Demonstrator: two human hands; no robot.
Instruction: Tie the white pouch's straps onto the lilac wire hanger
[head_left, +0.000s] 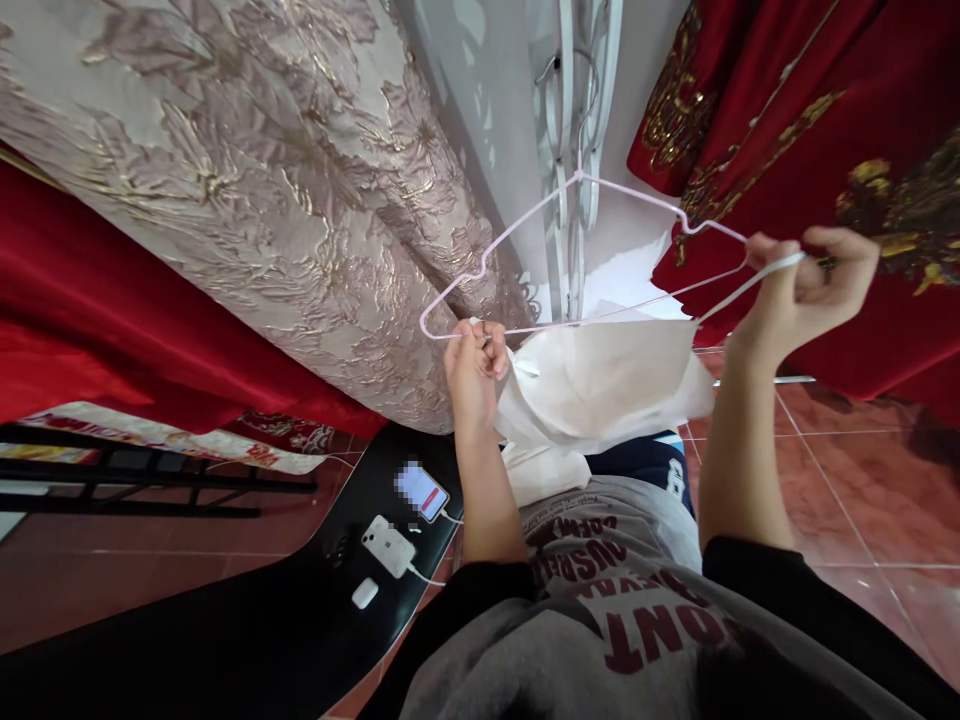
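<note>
A pale pink clothes hanger (531, 212) hangs by its hook from a white metal rack (561, 190). My left hand (478, 362) is closed round its lower bar near the left corner, beside the top edge of a cream garment (607, 375). My right hand (814, 280) is at the hanger's right corner, fingers curled. A thin white strap (742, 290) runs from the garment's right top edge up to this hand, pulled taut over the thumb. The garment hangs below the bar, over my lap.
Embossed beige-pink fabric (322, 200) hangs at the left, red gold-trimmed fabric (862, 130) at the right. On a black bench (247, 610) lie a lit phone (429, 495), a white phone (388, 547) and a small white case (365, 593), with charging cables. Red floor tiles (847, 470) show.
</note>
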